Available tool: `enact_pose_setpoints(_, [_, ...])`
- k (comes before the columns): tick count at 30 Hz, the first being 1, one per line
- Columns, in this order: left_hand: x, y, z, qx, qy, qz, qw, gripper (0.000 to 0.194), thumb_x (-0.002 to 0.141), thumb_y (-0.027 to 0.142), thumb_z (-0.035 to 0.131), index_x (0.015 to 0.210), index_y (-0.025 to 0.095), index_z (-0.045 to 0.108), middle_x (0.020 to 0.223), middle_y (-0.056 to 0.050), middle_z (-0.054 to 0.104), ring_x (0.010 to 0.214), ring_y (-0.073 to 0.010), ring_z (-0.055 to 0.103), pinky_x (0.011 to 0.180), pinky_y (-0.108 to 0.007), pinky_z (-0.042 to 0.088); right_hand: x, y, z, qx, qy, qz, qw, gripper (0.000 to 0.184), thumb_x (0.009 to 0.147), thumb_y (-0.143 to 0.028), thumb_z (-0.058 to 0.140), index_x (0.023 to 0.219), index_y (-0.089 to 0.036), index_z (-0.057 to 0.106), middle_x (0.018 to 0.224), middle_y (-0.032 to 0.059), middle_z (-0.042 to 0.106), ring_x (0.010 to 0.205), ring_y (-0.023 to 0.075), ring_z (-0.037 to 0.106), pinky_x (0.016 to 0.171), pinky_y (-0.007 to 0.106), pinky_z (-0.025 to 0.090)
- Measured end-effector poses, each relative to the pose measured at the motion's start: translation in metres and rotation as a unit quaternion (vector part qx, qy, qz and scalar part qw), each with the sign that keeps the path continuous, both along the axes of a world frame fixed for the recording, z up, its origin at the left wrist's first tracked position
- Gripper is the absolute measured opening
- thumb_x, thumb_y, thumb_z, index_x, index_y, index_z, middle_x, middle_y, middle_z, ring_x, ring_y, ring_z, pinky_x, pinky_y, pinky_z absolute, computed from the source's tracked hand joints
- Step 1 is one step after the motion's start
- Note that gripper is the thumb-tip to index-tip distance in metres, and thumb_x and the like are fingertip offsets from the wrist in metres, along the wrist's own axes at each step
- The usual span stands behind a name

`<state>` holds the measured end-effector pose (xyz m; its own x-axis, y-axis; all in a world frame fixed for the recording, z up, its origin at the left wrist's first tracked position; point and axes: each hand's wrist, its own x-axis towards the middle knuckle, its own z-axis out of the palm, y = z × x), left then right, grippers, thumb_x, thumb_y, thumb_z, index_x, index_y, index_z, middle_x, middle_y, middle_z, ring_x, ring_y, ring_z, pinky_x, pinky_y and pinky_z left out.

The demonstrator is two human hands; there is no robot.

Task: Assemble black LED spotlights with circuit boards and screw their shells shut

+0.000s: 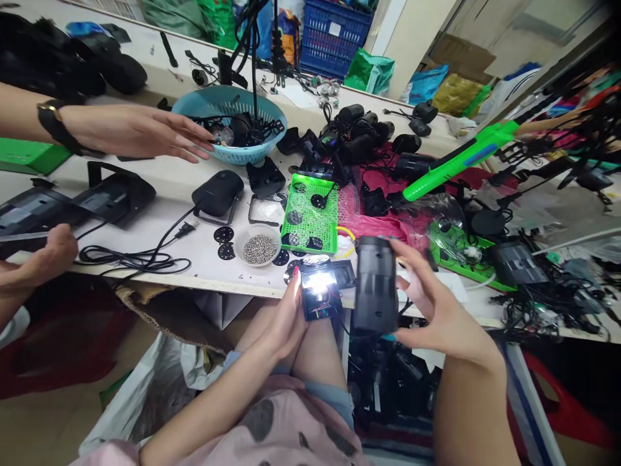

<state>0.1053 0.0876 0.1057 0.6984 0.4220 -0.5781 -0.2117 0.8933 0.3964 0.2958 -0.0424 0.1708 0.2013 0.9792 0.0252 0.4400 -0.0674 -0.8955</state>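
My left hand (pixel 287 317) grips a small black device with a glowing white lamp (pixel 317 291), its inside and some thin wires exposed. To the right of it, my right hand (pixel 436 310) has its fingers and thumb around a black ribbed housing (pixel 376 285), held upright at the table edge. The two parts are close but look apart. Just beyond my left hand stands a small white bowl of metal screws or beads (pixel 259 247). Behind the lit device lies a green perforated tray (pixel 310 217) with black discs in it.
A co-worker's hand (pixel 140 133) reaches in from the left towards a blue basket (pixel 228 103) of parts. The other hand (pixel 46 262) is near a black lamp body (pixel 111 194). A bright green stick-like tool (pixel 460 158) slants overhead at right. A cord (pixel 136 259) lies coiled at left.
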Motion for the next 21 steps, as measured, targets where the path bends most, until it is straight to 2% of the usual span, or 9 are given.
enact_pose_setpoints(5, [0.001, -0.004, -0.002, 0.015, -0.027, -0.012, 0.999, 0.055, 0.102, 0.053, 0.038, 0.144, 0.022, 0.055, 0.132, -0.010, 0.069, 0.125, -0.0286, 0.061, 0.110, -0.045, 0.044, -0.014, 0.018, -0.011, -0.082, -0.096, 0.083, 0.989, 0.102, 0.070, -0.018, 0.078, 0.155, -0.040, 0.025, 0.164, 0.0036, 0.020, 0.154, 0.0278, 0.019, 0.123, 0.049, 0.028])
enact_pose_setpoints(9, [-0.001, -0.009, -0.004, 0.051, -0.064, 0.006, 0.997, 0.052, 0.100, 0.052, 0.045, 0.142, 0.024, 0.058, 0.138, -0.007, 0.066, 0.137, -0.0274, 0.051, 0.120, -0.044, 0.031, -0.017, 0.031, -0.018, -0.096, -0.114, 0.112, 0.982, 0.101, 0.070, -0.016, 0.074, 0.156, -0.038, 0.024, 0.163, 0.0052, 0.021, 0.154, 0.0271, 0.021, 0.124, 0.048, 0.024])
enact_pose_setpoints(13, [-0.003, -0.011, -0.004, 0.094, -0.049, 0.034, 0.994, 0.053, 0.093, 0.054, 0.058, 0.135, 0.023, 0.064, 0.145, -0.007, 0.060, 0.146, -0.0268, 0.039, 0.124, -0.040, 0.024, -0.018, 0.032, -0.020, -0.095, -0.126, 0.138, 0.978, 0.103, 0.069, -0.014, 0.074, 0.156, -0.036, 0.024, 0.163, 0.0057, 0.020, 0.154, 0.0267, 0.019, 0.126, 0.047, 0.020])
enact_pose_setpoints(18, [-0.007, -0.010, -0.003, 0.118, -0.022, 0.033, 0.992, 0.054, 0.088, 0.046, 0.070, 0.138, 0.029, 0.060, 0.156, -0.003, 0.048, 0.149, -0.0249, 0.033, 0.122, -0.037, 0.027, -0.019, 0.032, -0.018, -0.112, -0.113, 0.130, 0.979, 0.103, 0.069, -0.014, 0.073, 0.156, -0.039, 0.023, 0.165, 0.0032, 0.017, 0.155, 0.0246, 0.016, 0.126, 0.044, 0.020])
enact_pose_setpoints(21, [-0.007, -0.010, -0.002, 0.096, -0.008, 0.015, 0.995, 0.064, 0.083, 0.045, 0.075, 0.142, 0.029, 0.055, 0.153, -0.006, 0.051, 0.146, -0.0276, 0.039, 0.120, -0.041, 0.031, -0.019, 0.034, -0.016, -0.119, -0.097, 0.120, 0.981, 0.105, 0.066, -0.012, 0.074, 0.156, -0.037, 0.026, 0.165, 0.0042, 0.016, 0.155, 0.0246, 0.017, 0.126, 0.043, 0.019])
